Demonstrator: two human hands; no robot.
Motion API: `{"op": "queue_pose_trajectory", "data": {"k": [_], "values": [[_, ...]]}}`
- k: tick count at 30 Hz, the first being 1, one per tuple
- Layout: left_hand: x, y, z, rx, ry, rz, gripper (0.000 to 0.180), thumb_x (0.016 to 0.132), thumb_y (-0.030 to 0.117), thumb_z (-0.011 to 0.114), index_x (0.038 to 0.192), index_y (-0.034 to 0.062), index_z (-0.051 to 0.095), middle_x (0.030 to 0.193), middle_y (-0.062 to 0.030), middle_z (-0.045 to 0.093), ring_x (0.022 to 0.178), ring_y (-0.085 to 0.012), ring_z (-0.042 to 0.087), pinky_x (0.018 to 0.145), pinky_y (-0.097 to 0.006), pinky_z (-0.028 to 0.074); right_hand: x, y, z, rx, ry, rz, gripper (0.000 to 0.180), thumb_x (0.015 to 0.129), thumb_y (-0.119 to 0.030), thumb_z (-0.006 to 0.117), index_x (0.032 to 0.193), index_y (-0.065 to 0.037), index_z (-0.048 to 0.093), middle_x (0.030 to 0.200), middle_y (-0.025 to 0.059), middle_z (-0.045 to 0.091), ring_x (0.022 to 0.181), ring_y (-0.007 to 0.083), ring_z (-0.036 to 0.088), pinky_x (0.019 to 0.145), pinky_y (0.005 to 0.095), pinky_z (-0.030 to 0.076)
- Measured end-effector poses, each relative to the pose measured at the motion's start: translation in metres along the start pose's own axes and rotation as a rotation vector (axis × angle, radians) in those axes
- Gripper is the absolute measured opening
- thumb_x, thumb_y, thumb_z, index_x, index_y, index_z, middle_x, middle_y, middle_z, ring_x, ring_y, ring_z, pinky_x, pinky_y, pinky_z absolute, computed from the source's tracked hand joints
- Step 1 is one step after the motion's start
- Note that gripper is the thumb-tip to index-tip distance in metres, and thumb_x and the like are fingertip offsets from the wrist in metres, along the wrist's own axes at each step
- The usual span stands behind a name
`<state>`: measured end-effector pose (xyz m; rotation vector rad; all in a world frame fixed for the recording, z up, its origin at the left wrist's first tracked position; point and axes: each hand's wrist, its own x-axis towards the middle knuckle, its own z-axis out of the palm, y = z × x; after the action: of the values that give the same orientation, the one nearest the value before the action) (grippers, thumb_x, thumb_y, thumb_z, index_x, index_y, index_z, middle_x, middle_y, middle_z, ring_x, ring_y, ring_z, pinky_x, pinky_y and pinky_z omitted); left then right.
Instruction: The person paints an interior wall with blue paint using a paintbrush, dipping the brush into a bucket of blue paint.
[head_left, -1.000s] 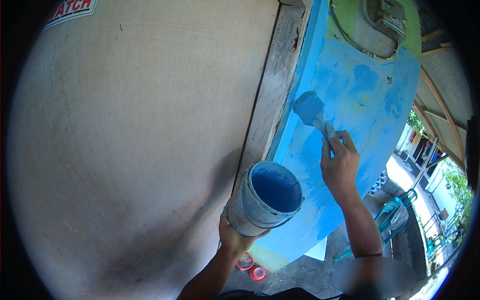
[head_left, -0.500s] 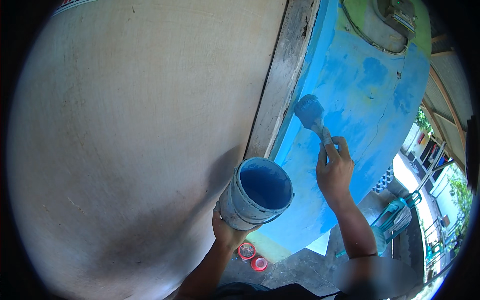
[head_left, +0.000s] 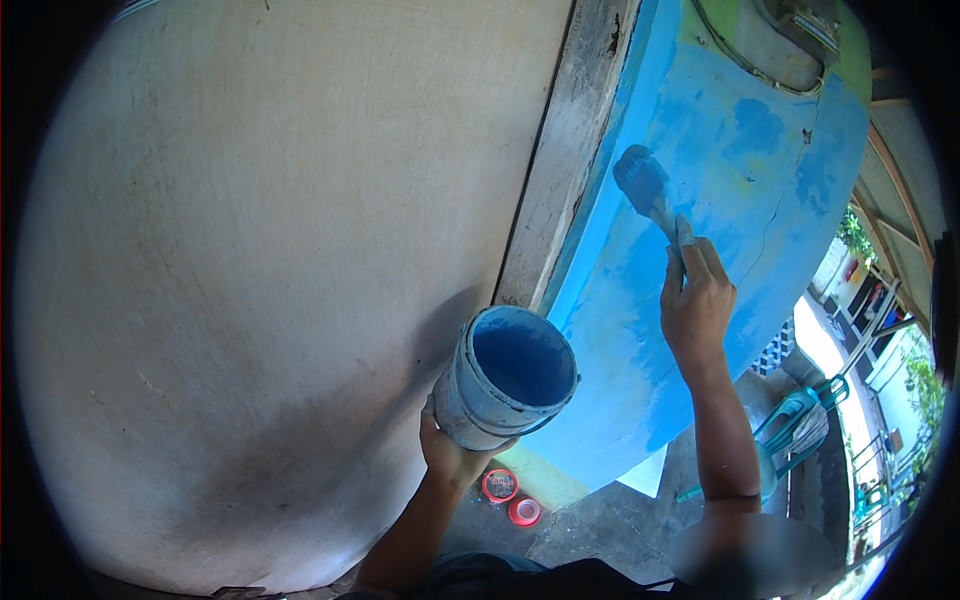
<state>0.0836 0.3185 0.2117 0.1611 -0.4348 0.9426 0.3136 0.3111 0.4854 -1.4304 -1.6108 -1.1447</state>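
My left hand [head_left: 458, 454] is wrapped round the lower side of a grey paint bucket [head_left: 470, 405], which tilts so its mouth faces me. Blue paint [head_left: 520, 365] coats the inside of the bucket. In my right hand [head_left: 700, 310] is a paintbrush [head_left: 645, 185], gripped by its handle, its bristles loaded with blue. The bristles lie at the blue wall [head_left: 610, 330], near its left edge; I cannot tell if they touch it. Patches of darker blue show across that wall's lighter surface.
A weathered wooden post [head_left: 565, 150] separates the blue wall from a large pale panel [head_left: 280, 250] at left. An electric meter box [head_left: 805, 30] with a cable hangs high on the right. Below are red-rimmed containers [head_left: 500, 486] on the floor and a green plastic chair [head_left: 790, 425].
My right hand and the paintbrush have moved up and slightly right along the blue wall. The bucket in my left hand has shifted slightly up and left.
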Motion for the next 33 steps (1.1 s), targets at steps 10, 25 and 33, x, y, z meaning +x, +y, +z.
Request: {"op": "queue_pose_trajectory", "data": {"k": [10, 25, 33], "values": [[-0.001, -0.002, 0.005, 0.062, 0.069, 0.005, 0.082, 0.098, 0.065, 0.05, 0.165, 0.0231, 0.028, 0.17, -0.0131, 0.026, 0.155, -0.0395, 0.027, 0.117, -0.068, 0.029, -0.055, -0.014, 0.038, 0.109, -0.249, 0.054, 0.039, 0.098, -0.006, 0.065, 0.136, 0.003, 0.064, 0.087, 0.0181, 0.067, 0.067, 0.0363, 0.068, 0.057, 0.0465, 0.054], [0.002, -0.008, -0.001, 0.064, 0.191, 0.029, 0.083, 0.098, 0.066, 0.044, 0.165, 0.0187, 0.029, 0.167, -0.0155, 0.032, 0.151, -0.0409, 0.033, 0.11, -0.068, 0.036, 0.002, 0.009, 0.027, 0.007, -0.163, 0.078, 0.038, 0.098, -0.01, 0.066, 0.135, -0.001, 0.066, 0.08, 0.0161, 0.067, 0.064, 0.036, 0.068, 0.055, 0.0474, 0.052], [0.001, -0.005, -0.002, 0.13, 0.139, 0.016, 0.084, 0.097, 0.066, 0.047, 0.165, 0.0203, 0.029, 0.168, -0.0147, 0.03, 0.153, -0.0406, 0.03, 0.114, -0.069, 0.029, -0.085, 0.002, 0.043, -0.024, -0.312, 0.06, 0.044, 0.096, -0.012, 0.067, 0.139, -0.004, 0.064, 0.079, 0.0164, 0.067, 0.063, 0.0368, 0.069, 0.057, 0.0479, 0.056]]}}
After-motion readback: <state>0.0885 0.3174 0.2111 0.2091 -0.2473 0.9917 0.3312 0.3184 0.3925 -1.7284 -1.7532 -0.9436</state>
